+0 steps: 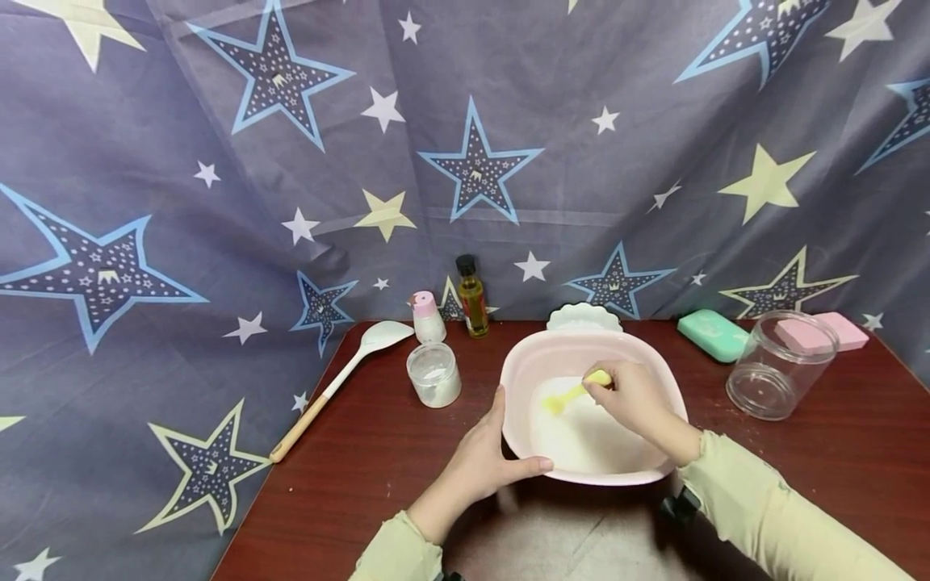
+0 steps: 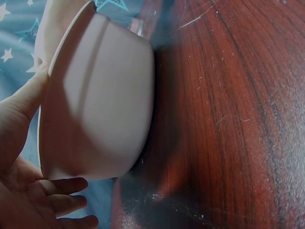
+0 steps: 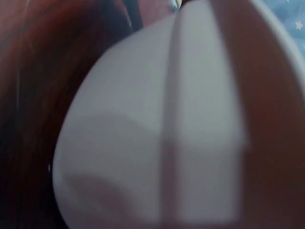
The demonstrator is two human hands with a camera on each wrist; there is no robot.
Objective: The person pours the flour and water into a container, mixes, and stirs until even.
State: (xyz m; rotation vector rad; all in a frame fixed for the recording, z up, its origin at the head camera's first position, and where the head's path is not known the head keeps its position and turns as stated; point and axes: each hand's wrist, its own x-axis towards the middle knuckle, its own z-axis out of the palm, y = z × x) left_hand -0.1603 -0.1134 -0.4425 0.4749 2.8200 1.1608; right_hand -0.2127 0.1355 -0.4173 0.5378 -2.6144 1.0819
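Note:
A pale pink basin (image 1: 520, 363) stands on the table, its bottom covered with smooth white contents (image 1: 581, 440). My left hand (image 1: 475, 456) spreads at its near left corner, thumb along the front rim and fingers against the left side. In the left wrist view the left hand's fingers (image 2: 66, 202) lie nearly straight beside the outer wall. Over the basin, my right hand (image 1: 635, 399) pinches a small yellow spoon (image 1: 574, 393) by its handle. The spoon's head dips low, at the white contents. The basin's outer wall (image 3: 128, 124) fills most of the right wrist view, hiding the spoon.
Left of the basin are a clear jar of white powder (image 1: 434, 387), a pink-capped shaker (image 1: 429, 323), an oil bottle (image 1: 474, 303) and a white ladle (image 1: 385, 335). Behind is a white scalloped dish (image 1: 584, 317). Rightward stand a clear jar (image 1: 770, 387), a green box (image 1: 714, 335) and a pink box (image 1: 843, 331).

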